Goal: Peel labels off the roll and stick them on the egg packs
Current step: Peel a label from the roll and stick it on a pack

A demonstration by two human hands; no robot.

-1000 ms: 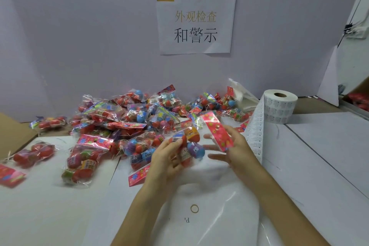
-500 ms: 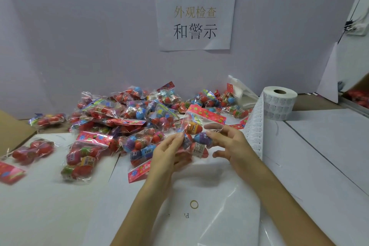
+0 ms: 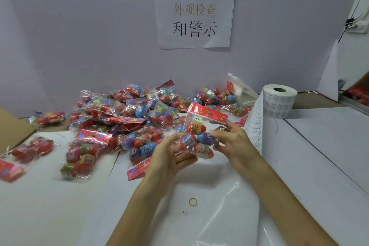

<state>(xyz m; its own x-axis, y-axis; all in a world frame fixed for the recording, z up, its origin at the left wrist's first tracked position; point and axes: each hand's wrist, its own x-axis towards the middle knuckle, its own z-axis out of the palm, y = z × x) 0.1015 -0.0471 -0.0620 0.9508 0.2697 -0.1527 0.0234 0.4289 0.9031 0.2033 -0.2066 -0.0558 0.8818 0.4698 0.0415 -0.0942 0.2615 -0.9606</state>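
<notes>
Head view: both hands hold one egg pack (image 3: 194, 136) just above centre.
The left hand (image 3: 169, 156) grips its underside and the right hand (image 3: 233, 142) pinches its edge; the label roll (image 3: 278, 102) stands at 2 o'clock. The slick film may slip once one hand lets go.

Both forearms reach forward; the left hand (image 3: 169, 156) cups the egg pack (image 3: 196, 128) from beneath, the right hand (image 3: 232, 143) pinching its side
</notes>
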